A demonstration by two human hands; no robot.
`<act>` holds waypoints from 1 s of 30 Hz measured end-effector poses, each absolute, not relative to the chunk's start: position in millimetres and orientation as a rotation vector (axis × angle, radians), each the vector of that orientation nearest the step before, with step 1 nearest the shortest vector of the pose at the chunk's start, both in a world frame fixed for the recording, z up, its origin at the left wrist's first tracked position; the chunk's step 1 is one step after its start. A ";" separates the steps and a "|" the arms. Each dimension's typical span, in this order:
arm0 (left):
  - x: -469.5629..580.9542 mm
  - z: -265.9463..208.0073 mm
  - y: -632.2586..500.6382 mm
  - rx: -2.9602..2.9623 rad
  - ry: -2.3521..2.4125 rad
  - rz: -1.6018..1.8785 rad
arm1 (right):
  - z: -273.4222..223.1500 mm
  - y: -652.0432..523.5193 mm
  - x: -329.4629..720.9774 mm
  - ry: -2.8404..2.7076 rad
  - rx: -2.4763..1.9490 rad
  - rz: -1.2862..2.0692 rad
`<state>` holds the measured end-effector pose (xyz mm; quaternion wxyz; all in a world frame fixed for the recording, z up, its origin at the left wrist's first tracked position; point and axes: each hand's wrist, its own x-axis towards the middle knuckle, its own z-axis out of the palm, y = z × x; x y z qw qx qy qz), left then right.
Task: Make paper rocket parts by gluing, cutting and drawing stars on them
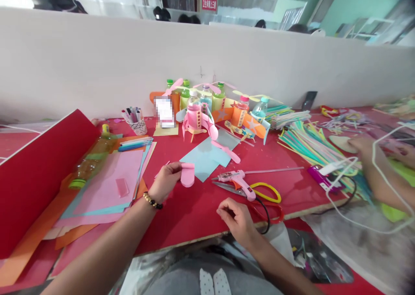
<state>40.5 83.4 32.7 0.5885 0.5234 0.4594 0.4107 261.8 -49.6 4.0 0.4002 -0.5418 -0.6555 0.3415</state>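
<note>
Pink paper piece pinched at left, right hand at the table edge

Nearest: grey clothing point(181, 277) is filling the bottom of the view. Just beyond, the right hand point(239, 220) is hovering or resting by the near edge of the red table point(181, 226); fingers are curling loosely, thumb near forefinger. Whether they are pinching anything small, I cannot tell.

Scissors point(228, 188) are lying ahead of that hand, yellow and red loops showing to the right; one pair or two, unclear. A pink glue gun point(244, 184) is lying across them, a pale stick point(275, 170) running rightward from its back.

The left hand point(164, 181), wearing a beaded bracelet point(153, 200), is gripping the pink paper piece point(188, 178) between thumb and fingers, by its upper end; its rounded end is pointing toward the wearer. The piece is sitting left of the glue gun, near the light-blue sheets point(202, 167).

Left side: stacked coloured paper point(103, 187) is spreading beside a tinted bottle point(92, 161). Right side: another person's arm point(382, 174) is reaching in near thin coloured strips point(308, 143).

Farther: a pen cup point(139, 127) and paper-decorated bottles point(194, 117) are standing before a white partition point(113, 61).
</note>
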 end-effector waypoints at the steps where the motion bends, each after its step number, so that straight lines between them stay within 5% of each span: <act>1: 41.3 35.9 86.2 1.237 1.081 0.962 | 4.2 -49.9 262.4 -1.674 -1.358 0.854; 16: 64.3 27.0 160.6 2.213 1.618 0.797 | -9.8 -54.8 266.5 -1.815 -1.233 0.698; 30: 154.0 28.0 204.4 2.770 1.182 -0.041 | -9.7 -53.3 264.4 -1.790 -1.197 0.691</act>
